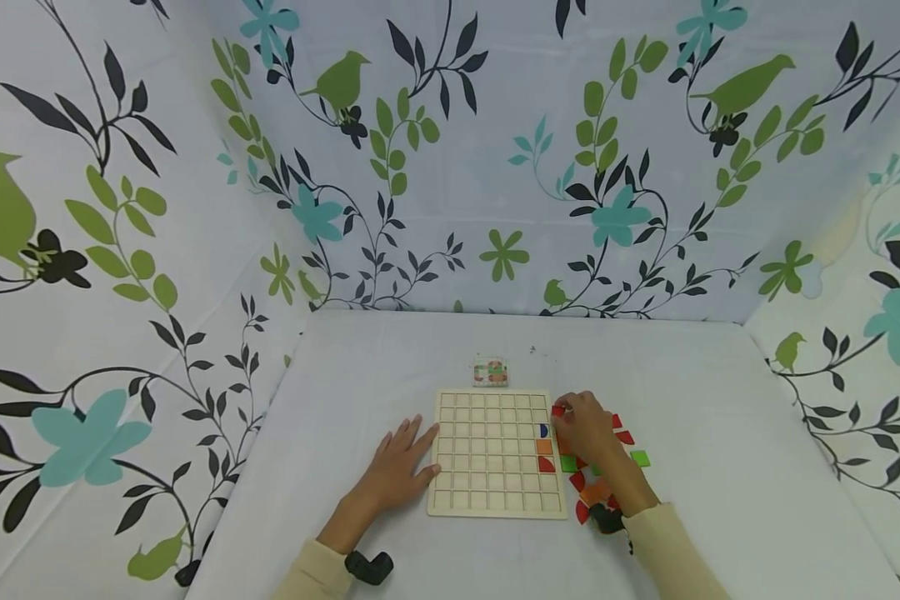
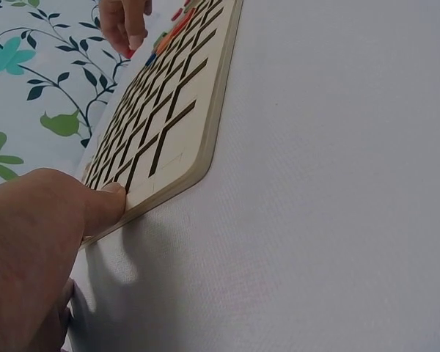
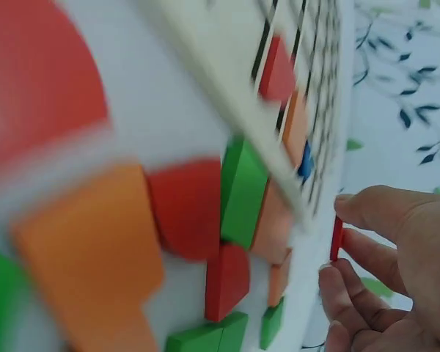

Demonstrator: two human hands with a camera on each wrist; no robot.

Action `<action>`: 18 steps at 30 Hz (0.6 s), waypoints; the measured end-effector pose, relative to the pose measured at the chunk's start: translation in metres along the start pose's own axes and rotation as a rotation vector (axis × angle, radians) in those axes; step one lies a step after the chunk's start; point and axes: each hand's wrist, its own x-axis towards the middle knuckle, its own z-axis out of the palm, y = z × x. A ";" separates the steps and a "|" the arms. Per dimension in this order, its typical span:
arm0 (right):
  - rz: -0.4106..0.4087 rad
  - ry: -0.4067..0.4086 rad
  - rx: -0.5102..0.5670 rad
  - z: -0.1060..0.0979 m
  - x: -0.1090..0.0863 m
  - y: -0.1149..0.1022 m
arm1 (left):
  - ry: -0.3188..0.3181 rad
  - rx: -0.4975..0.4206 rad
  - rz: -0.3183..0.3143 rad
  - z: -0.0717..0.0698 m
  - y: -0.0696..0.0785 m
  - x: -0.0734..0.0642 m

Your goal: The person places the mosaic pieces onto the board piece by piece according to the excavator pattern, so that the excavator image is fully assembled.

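A pale wooden grid board (image 1: 487, 492) lies on the white table. My left hand (image 1: 399, 467) rests at its left edge with fingers spread; in the left wrist view the thumb (image 2: 106, 205) lies on the board's rim. My right hand (image 1: 587, 423), just past the board's right edge, pinches a red piece (image 3: 336, 239) between thumb and fingers. In the board's right-hand column sit a blue piece (image 1: 543, 431), an orange piece (image 1: 543, 447) and a red piece (image 1: 546, 464). Beneath and around the right hand lie loose red, orange and green pieces (image 1: 595, 493), partly hidden by the forearm.
Behind the board lies a small card (image 1: 491, 372) with a coloured pattern. A stray green piece (image 1: 640, 458) lies right of the right forearm. Patterned cloth (image 1: 420, 167) with birds and leaves hangs behind the table and at both sides.
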 end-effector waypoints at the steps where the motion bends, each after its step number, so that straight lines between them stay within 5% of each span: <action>1: -0.012 0.002 -0.004 0.000 -0.008 -0.002 | 0.001 0.000 0.002 0.000 0.000 0.000; 10: -0.037 -0.020 -0.013 0.004 -0.072 -0.015 | -0.010 -0.011 -0.008 0.002 0.001 0.002; 18: -0.049 -0.013 -0.032 0.020 -0.099 -0.014 | -0.008 -0.006 0.002 0.004 -0.002 0.003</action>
